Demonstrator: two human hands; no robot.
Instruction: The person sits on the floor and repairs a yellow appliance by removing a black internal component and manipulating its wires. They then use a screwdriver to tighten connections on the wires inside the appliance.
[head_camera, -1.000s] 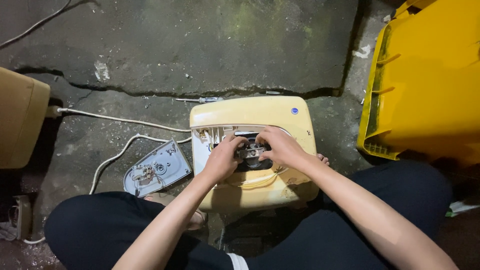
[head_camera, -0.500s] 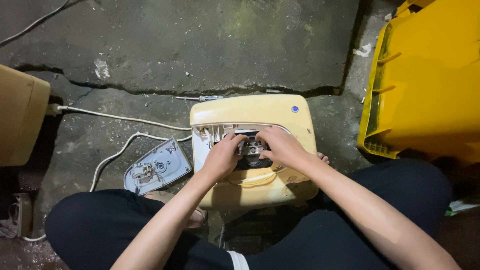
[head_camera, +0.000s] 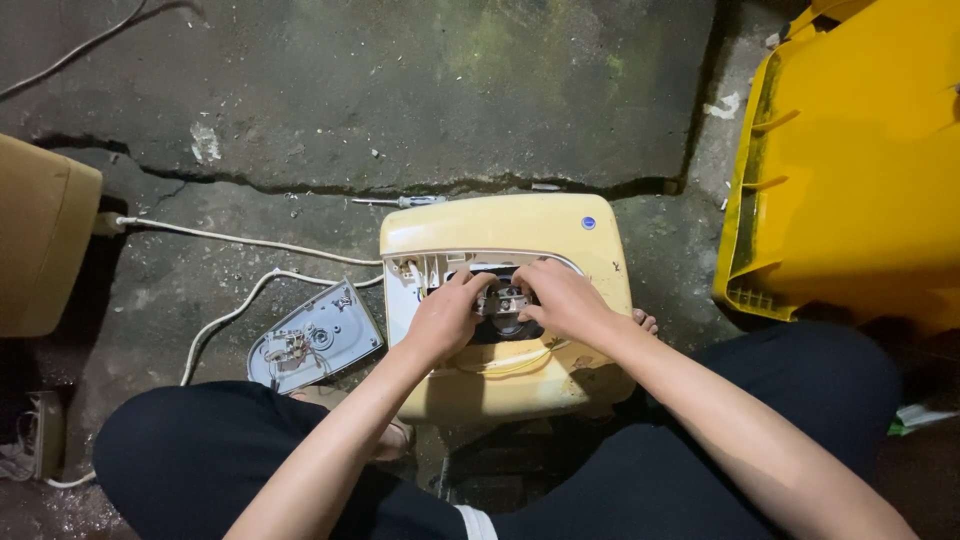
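The left hand (head_camera: 442, 318) is curled over the opening in the yellowed appliance housing (head_camera: 510, 300), fingers bent down and pinching at the small metal part (head_camera: 503, 300) in the dark round cavity. The right hand (head_camera: 562, 300) comes in from the other side, fingers likewise folded onto that same part — the two sets of fingertips nearly meet over it. How firmly either hand has hold of it I cannot tell; the fingers cover most of it.

The housing lies flat on the cracked concrete floor (head_camera: 400, 90), right in front of the person's knees, between the two dark trouser legs. A bare foot peeks out at its right edge.

Just left of the housing lies a detached grey cover plate (head_camera: 315, 337) with wiring on it, tilted on the floor. A white cable (head_camera: 230, 240) runs from the housing toward a beige box (head_camera: 40, 235) at the left edge. A thin screwdriver (head_camera: 400, 201) lies on the floor just above the housing's top edge. On the right stands a big yellow plastic bin (head_camera: 860, 150) — well apart from the hands.
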